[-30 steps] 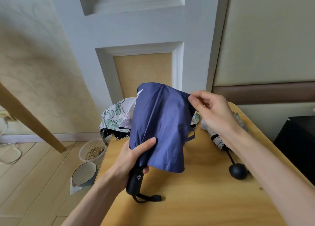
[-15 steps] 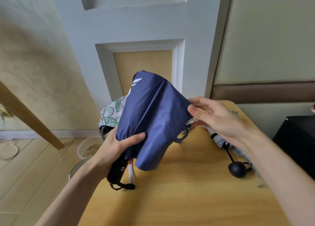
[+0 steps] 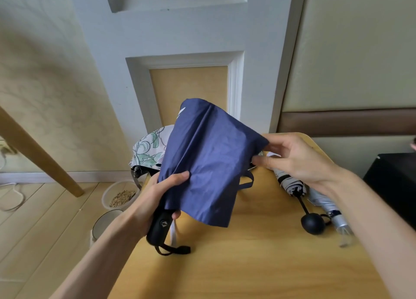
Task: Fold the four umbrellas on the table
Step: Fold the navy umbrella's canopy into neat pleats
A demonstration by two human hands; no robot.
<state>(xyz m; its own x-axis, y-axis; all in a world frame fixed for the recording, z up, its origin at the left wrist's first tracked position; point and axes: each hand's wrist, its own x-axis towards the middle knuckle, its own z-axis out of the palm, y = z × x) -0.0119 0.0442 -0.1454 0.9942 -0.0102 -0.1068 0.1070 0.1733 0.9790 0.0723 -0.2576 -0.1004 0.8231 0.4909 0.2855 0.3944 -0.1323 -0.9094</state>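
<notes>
The blue umbrella (image 3: 209, 163) is held up above the near-left part of the table (image 3: 247, 267), collapsed short but with its cloth hanging loose and baggy, tip pointing up and away. The left hand (image 3: 155, 199) has its grip clamped around the top of the black handle (image 3: 161, 227) and the gathered bottom of the cloth, with the thumb pressed flat on the fabric. The right hand (image 3: 295, 161) has its grip closed on the right edge of the cloth, pinching a fold between thumb and fingers. A wrist loop (image 3: 173, 250) dangles from the handle onto the table, and the blue closing strap (image 3: 247, 181) hangs free below the pinched edge. The umbrella looks light enough for one hand. The cloth is thin, soft and probably slippery, so it will likely slide out of a loose pinch, while the ribs under it are stiff and thin and could bend if squeezed across. The sound places to hold it seem to be the handle for support and the cloth edges near the rib ends for laying each panel flat around the shaft, before winding the strap round. Three more umbrellas lie on the table: a flowered umbrella (image 3: 150, 152) bunched at the far-left edge, a pale umbrella (image 3: 292, 186) with a black ball handle (image 3: 313, 223) on the right, and a silver umbrella (image 3: 326, 206) just beside it, partly under the right forearm. Two bowls (image 3: 119, 197) stand on the floor to the left.
</notes>
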